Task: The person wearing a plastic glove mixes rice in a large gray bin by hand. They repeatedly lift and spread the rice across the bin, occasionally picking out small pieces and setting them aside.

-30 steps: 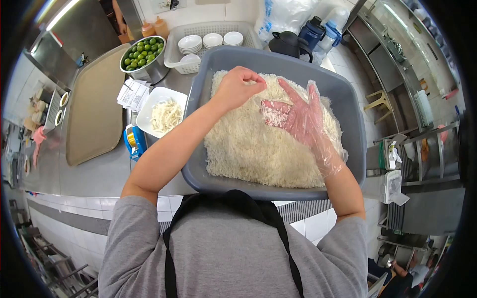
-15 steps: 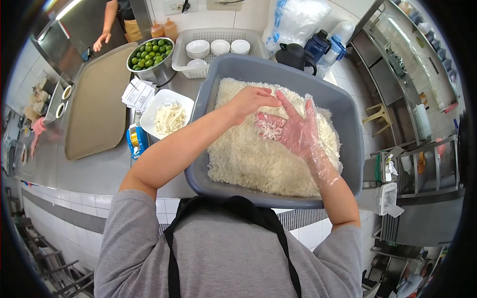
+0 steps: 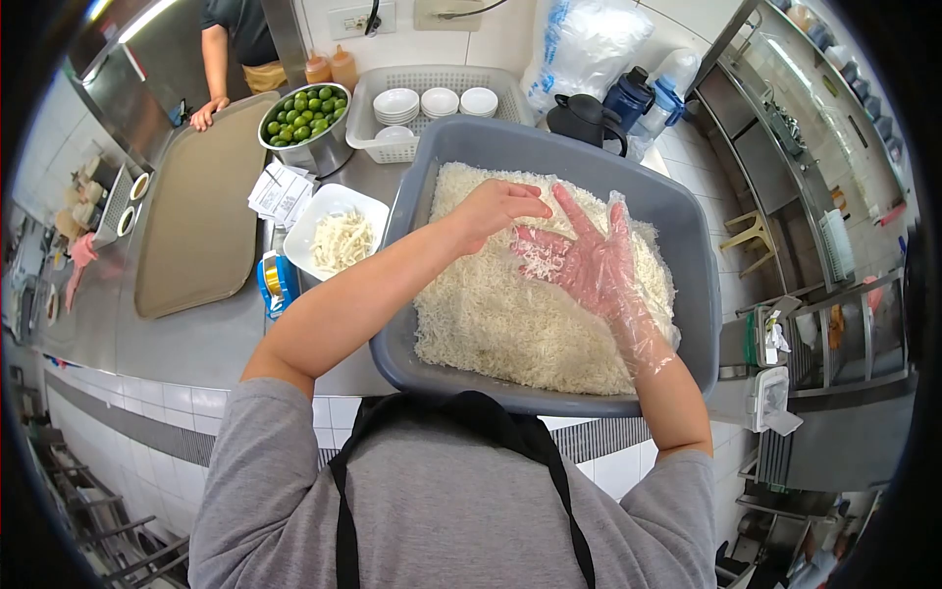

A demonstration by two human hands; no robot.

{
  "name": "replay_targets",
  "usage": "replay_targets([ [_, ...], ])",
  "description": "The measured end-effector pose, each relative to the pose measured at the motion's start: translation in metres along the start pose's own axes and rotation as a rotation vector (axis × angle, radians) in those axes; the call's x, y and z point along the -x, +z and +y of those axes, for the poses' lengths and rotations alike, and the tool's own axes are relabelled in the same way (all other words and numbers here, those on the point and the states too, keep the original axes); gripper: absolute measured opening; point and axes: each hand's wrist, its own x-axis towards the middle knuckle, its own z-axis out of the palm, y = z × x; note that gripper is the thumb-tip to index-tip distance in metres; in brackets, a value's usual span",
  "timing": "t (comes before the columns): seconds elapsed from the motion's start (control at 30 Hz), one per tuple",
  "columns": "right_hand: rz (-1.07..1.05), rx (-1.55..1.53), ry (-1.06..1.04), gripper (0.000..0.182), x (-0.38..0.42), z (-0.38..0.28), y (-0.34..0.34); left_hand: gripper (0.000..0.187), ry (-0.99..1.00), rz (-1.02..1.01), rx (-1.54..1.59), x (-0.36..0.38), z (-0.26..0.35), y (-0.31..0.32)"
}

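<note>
My left hand (image 3: 502, 210), bare, hovers over a grey tub (image 3: 695, 285), its fingers loosely bent and a little apart, tips close to my right hand. My right hand (image 3: 592, 265) wears a clear plastic glove and is turned palm up with fingers spread; small white shreds cling to its palm and fingers. Beneath both hands, a heap of fine white shreds or grains (image 3: 500, 339) fills most of the tub. Left of the tub stands a square white bowl (image 3: 371, 208) holding pale, thicker strips (image 3: 339, 240).
Left on the steel counter (image 3: 186, 339) are a brown tray (image 3: 191, 216), a pot of green limes (image 3: 306, 118), papers (image 3: 283, 194) and a blue tape dispenser (image 3: 278, 285). Behind are a white basket (image 3: 510, 93) with small bowls, a black jug (image 3: 577, 120) and bottles. Another person's hand (image 3: 204, 114) touches the tray.
The other person's hand has come down onto the tray's far edge. My hands hold nearly the same pose over the tub; the whole view has shifted slightly.
</note>
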Motion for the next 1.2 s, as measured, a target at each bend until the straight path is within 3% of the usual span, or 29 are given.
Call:
replay_targets([
  [0.13, -0.036, 0.0, -0.002, 0.08, 0.002, -0.006, -0.005, 0.023, 0.071, 0.015, -0.116, 0.001, 0.0, -0.002],
  [0.2, -0.213, 0.015, -0.098, 0.068, 0.002, -0.016, -0.022, 0.022, 0.101, 0.052, -0.177, -0.004, 0.0, -0.01],
  [0.23, -0.203, -0.003, -0.082, 0.068, 0.004, -0.021, -0.032, 0.022, 0.134, 0.085, -0.24, -0.005, -0.003, -0.014],
  [0.3, 0.314, 1.064, -0.077, 0.045, 0.009, -0.028, -0.046, 0.019, 0.117, 0.139, -0.39, -0.003, -0.001, -0.017],
  [0.33, 0.313, 1.055, -0.065, 0.045, 0.01, -0.022, -0.049, 0.016, 0.136, 0.192, -0.551, -0.001, 0.004, -0.017],
  [0.37, 0.426, 1.466, -0.037, 0.036, 0.01, -0.017, -0.053, 0.016, 0.126, 0.19, -0.551, 0.004, 0.005, -0.013],
  [0.4, 0.539, 1.877, -0.008, 0.028, 0.01, -0.013, -0.054, 0.012, 0.147, 0.214, -0.844, 0.01, 0.006, -0.007],
  [0.43, 0.541, 1.87, -0.005, 0.028, 0.009, -0.012, -0.053, 0.008, 0.171, 0.232, -1.139, 0.013, 0.006, -0.004],
  [0.47, 0.568, 1.823, -0.065, 0.028, 0.009, -0.014, -0.051, 0.008, 0.17, 0.226, -1.144, 0.011, -0.001, -0.004],
  [0.5, 0.594, 1.777, -0.125, 0.028, 0.009, -0.015, -0.048, 0.005, 0.29, 0.161, -1.24, 0.008, -0.013, -0.006],
  [0.53, 0.596, 1.772, -0.124, 0.028, 0.009, -0.015, -0.047, 0.003, 0.411, 0.094, -1.332, 0.008, -0.02, -0.006],
  [0.63, 0.634, 1.598, -0.139, 0.029, 0.01, -0.011, -0.046, 0.003, 0.523, -0.054, -1.405, 0.006, -0.035, -0.004],
  [0.87, 0.608, 1.601, -0.108, 0.031, 0.015, -0.015, -0.049, 0.004, 0.437, -0.122, -1.52, 0.006, -0.044, 0.002],
  [1.03, 0.612, 1.712, -0.146, 0.034, 0.016, -0.013, -0.055, 0.003, 0.54, -0.106, -1.519, 0.002, -0.051, 0.005],
  [1.2, 0.604, 1.762, -0.124, 0.036, 0.018, -0.016, -0.053, 0.003, 0.525, -0.148, -1.552, 0.0, -0.053, 0.006],
])
